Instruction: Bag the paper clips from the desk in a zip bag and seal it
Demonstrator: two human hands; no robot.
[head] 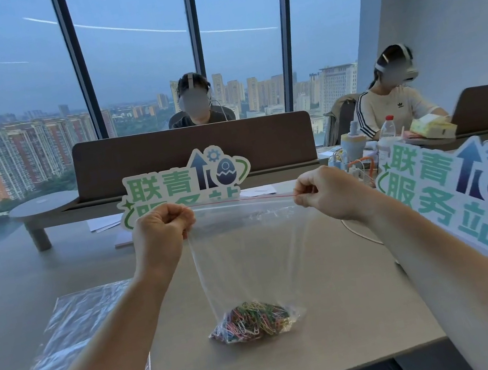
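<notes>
Between your two grips, you are stretching the zip bag (247,249) taut, left hand (159,229) and right hand (325,193) each pinching a top corner, so the paper clips (253,320) are sagging below onto the worktop (340,314) and the seal is lining up.

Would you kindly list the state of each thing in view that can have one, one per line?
zip bag: held upright by its top corners, bottom resting on the desk; whether the red zip line is fully sealed cannot be told.
paper clips: heaped inside at the bag's bottom.
left hand: pinches the top left corner.
right hand: pinches the top right corner.
spare plastic bags: lying flat on the desk.
water bottle: upright, capped.
</notes>
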